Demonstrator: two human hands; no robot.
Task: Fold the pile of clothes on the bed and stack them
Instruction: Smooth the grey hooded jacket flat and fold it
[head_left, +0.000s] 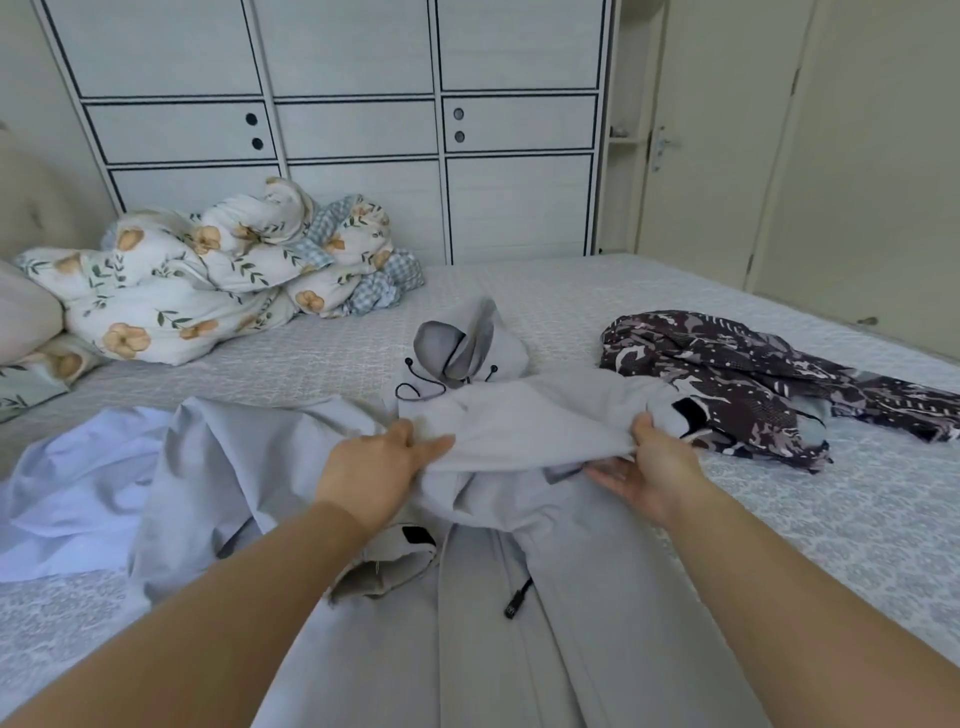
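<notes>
A light grey zip hoodie (524, 415) lies spread on the bed in front of me, hood pointing away, zipper pull near my body. My left hand (379, 467) pinches a fold of its fabric at the left of the chest. On the right, my right hand (649, 462) grips the same raised fold, thumb on top and fingers underneath. A pale lilac garment (78, 488) lies at the left, partly under the hoodie. To the right of the hoodie, a dark patterned garment (753, 379) lies crumpled on the bed.
A floral duvet (208, 280) is bunched at the far left by pillows (26, 317). The grey patterned bedspread (857, 499) covers the bed. White wardrobe doors (363, 130) stand behind the bed, and a door (717, 130) is at the right.
</notes>
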